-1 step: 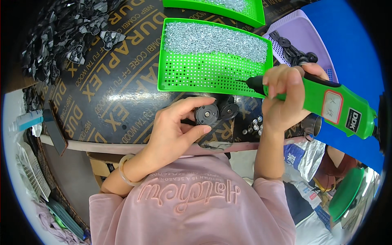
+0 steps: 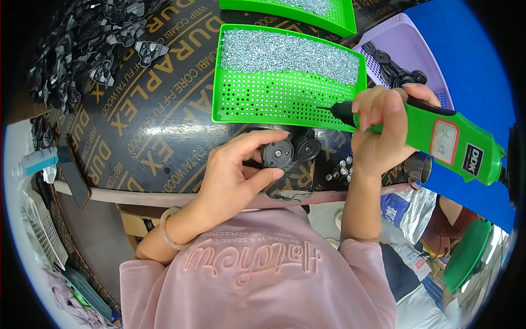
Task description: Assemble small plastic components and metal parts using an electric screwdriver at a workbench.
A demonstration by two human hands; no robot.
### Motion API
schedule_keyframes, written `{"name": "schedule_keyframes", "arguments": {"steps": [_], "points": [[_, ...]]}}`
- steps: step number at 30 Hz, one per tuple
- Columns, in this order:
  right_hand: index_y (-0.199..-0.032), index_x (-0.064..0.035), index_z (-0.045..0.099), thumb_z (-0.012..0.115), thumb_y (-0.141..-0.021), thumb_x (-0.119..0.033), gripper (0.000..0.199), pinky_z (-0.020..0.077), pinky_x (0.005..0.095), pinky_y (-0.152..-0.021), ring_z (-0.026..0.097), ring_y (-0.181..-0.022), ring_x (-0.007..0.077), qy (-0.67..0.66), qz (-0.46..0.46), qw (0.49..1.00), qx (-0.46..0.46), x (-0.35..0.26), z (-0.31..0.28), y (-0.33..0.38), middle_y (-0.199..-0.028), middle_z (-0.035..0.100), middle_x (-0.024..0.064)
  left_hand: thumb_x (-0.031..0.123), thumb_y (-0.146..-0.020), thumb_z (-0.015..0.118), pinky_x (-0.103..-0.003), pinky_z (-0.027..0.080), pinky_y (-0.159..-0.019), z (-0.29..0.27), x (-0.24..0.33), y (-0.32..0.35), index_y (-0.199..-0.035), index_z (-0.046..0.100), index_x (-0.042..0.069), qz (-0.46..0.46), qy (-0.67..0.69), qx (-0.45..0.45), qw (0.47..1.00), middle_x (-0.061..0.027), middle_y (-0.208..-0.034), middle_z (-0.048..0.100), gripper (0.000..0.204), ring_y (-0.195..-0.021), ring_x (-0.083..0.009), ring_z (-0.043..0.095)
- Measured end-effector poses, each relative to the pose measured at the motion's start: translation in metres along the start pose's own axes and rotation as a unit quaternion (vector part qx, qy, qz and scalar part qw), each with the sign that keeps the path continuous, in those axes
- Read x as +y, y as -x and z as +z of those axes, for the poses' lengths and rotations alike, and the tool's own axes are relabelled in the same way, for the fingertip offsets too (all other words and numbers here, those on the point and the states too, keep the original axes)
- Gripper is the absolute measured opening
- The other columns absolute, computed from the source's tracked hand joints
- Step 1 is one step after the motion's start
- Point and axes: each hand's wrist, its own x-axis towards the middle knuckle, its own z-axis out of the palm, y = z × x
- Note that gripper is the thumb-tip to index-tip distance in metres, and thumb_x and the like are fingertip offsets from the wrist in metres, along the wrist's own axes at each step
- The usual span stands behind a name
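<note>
My left hand (image 2: pixel 236 171) pinches a round black plastic disc (image 2: pixel 278 154) with a metal centre between thumb and forefinger. Right beside it is a second black round part (image 2: pixel 308 148); whether the two are joined, I cannot tell. My right hand (image 2: pixel 382 122) is wrapped round a green electric screwdriver (image 2: pixel 452 140), its thin bit pointing left over the lower edge of a green perforated tray (image 2: pixel 263 104). Small silver screws (image 2: pixel 290 55) fill the far half of that tray. Several small metal cylinders (image 2: pixel 342 170) lie on the table near my right wrist.
A purple basket (image 2: pixel 433 60) with black round parts (image 2: pixel 392 68) stands to the right of the tray. Another green tray (image 2: pixel 345 19) is farther back. Black plastic pieces (image 2: pixel 109 49) are heaped at far left. A metal cup (image 2: pixel 417 167) sits by my right forearm.
</note>
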Motion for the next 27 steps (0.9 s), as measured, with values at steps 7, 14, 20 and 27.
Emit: {"name": "schedule_keyframes", "arguments": {"steps": [7, 14, 20, 27], "points": [[-0.114, 0.0004, 0.045, 0.062, -0.089, 0.005, 0.03, 0.0449, 0.0307, -0.047, 0.046, -0.043, 0.0122, -0.007, 0.012, 1.0, 0.001, 0.001, 0.002, -0.001, -0.06, 0.054, 0.0072, -0.016, -0.082, 0.069, -0.023, 0.054, -0.08, -0.002, 0.002, 0.0, -0.133, 0.057, -0.001, 0.002, -0.003, -0.003, 1.0, -0.007, -0.117, 0.063, 0.055, -0.095, -0.0097, 0.062], [-0.114, 0.0003, 0.045, 0.061, -0.09, 0.004, 0.03, 0.044, 0.0307, -0.046, 0.045, -0.043, 0.0125, -0.005, 0.008, 1.0, -0.01, 0.001, 0.002, -0.002, -0.059, 0.051, 0.0065, -0.015, -0.079, 0.072, -0.02, 0.049, -0.077, -0.004, 0.0, 0.0, -0.134, 0.056, -0.001, 0.004, -0.022, 0.004, 1.0, -0.0048, -0.111, 0.063, 0.059, -0.092, -0.0074, 0.059], [-0.118, -0.0058, 0.045, 0.054, -0.095, -0.006, 0.024, 0.0404, 0.0316, -0.048, 0.04, -0.045, 0.0123, -0.043, 0.004, 0.997, -0.07, -0.027, 0.008, -0.007, -0.06, 0.043, 0.0018, -0.014, -0.078, 0.073, -0.021, 0.047, -0.076, -0.001, -0.004, -0.001, -0.133, 0.057, 0.0, 0.011, -0.006, 0.003, 1.0, -0.0021, -0.101, 0.061, 0.059, -0.089, -0.007, 0.057], [-0.124, -0.014, 0.041, 0.059, -0.101, -0.021, 0.03, 0.0434, 0.0316, -0.059, 0.049, -0.057, 0.0131, -0.12, 0.087, 0.959, -0.242, -0.068, 0.019, 0.011, -0.07, 0.052, 0.0009, -0.013, -0.077, 0.074, -0.021, 0.048, -0.074, 0.0, -0.003, -0.001, -0.132, 0.059, 0.0, 0.005, -0.019, -0.008, 1.0, 0.0001, -0.094, 0.058, 0.058, -0.085, -0.006, 0.056]]}}
